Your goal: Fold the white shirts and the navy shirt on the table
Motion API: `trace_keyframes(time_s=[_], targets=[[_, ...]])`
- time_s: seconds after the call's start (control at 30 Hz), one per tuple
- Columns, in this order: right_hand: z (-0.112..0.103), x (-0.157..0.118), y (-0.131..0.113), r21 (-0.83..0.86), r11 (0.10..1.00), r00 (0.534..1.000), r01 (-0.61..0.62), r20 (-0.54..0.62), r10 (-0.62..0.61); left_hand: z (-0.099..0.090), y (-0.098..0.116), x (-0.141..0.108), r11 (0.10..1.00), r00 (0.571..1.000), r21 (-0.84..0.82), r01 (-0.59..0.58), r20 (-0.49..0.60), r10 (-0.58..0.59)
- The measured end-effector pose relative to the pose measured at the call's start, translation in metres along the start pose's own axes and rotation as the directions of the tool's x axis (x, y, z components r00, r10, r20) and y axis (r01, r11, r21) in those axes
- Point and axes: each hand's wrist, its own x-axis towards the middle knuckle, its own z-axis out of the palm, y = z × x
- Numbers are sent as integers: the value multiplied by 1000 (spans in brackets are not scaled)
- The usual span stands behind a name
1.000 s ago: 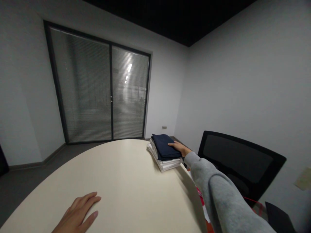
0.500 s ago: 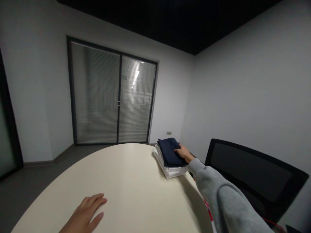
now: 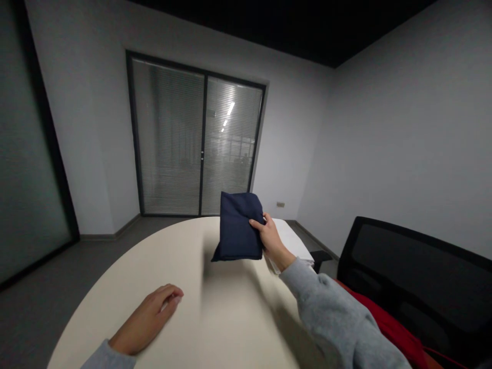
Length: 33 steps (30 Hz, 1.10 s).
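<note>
While the right hand (image 3: 273, 242) grips the folded navy cloth (image 3: 239, 228) by its right side, the white folded stack (image 3: 291, 241) lies at the far right edge of the bench (image 3: 172, 256), partly hidden by that hand and wrist. The navy cloth is over the far part of the bench, its broad face turned towards the viewer, with a soft shadow beneath; it appears to be raised off the surface. The right fingers are closed on it, thumb across the front and the others mostly out of sight behind. The left hand (image 3: 148, 319) is low over the near left part of the bench, fingers loosely curled, a small gap beside the thumb and nothing visible in its hold.

The step in hand looks like a one-handed carry. Any further move calls for a firm pinch and a level wrist, since the lower left corner flares out and the folds could slip open.
</note>
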Motion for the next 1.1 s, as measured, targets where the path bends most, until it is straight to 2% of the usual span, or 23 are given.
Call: trace_keyframes(time_s=[0.03,0.1,0.2,0.23,0.3,0.37,0.4,0.43,0.47,0.5,0.53,0.57,0.6,0.63,0.7,0.73,0.83,0.9,0.97,1.03,1.1], targets=[[16,-11,11,50,995,995,-84,50,82,-2,1,1,1000,1000,-17,25,-4,-25],[40,-35,37,7,967,958,-255,136,252,-5,1,2,997,997,-32,69,-21,-70],[54,-68,63,-143,919,908,-367,159,388,-8,-2,2,993,990,-29,118,-72,-120],[51,-75,65,-180,922,917,-343,146,370,-8,-2,1,992,988,-29,126,-89,-129],[36,-81,56,-317,936,976,-156,99,196,-7,-2,0,989,983,-32,142,-114,-145],[15,-75,37,-516,852,995,90,79,-57,-1,2,4,980,972,-45,194,-127,-198],[6,-69,28,-604,783,989,150,87,-122,4,5,8,970,963,-59,234,-125,-240],[-2,-62,21,-664,733,989,146,97,-110,11,8,14,957,952,-80,279,-110,-287],[-7,-56,17,-690,719,995,86,98,-25,19,12,22,940,938,-104,326,-86,-335],[-8,-51,18,-680,733,988,-20,98,118,28,17,31,921,924,-126,369,-60,-378],[-6,-48,22,-646,749,956,-145,105,275,38,21,40,905,912,-141,401,-35,-409],[-1,-46,30,-583,763,900,-277,121,419,48,25,50,895,903,-146,421,-18,-428],[6,-46,40,-488,760,816,-429,150,558,58,28,58,891,898,-140,432,-19,-439],[14,-48,50,-445,750,774,-490,173,609,68,30,65,893,899,-135,429,-34,-437],[30,-50,65,-349,768,746,-537,227,625,82,31,73,907,916,-195,373,-78,-394],[37,-51,69,-305,788,749,-535,259,609,87,31,75,906,927,-269,327,-96,-363],[39,-39,57,-125,857,780,-499,365,508,91,30,74,821,946,-537,193,-120,-301],[23,-20,33,7,909,828,-417,416,377,90,33,75,776,947,-607,172,-116,-300],[-5,10,4,85,941,867,-328,422,264,92,37,78,783,949,-594,184,-102,-300],[-44,44,-21,87,952,907,-293,342,247,99,42,86,803,953,-559,209,-68,-296],[-88,74,-32,-21,956,931,-294,219,291,109,46,98,817,953,-526,235,-40,-300]])
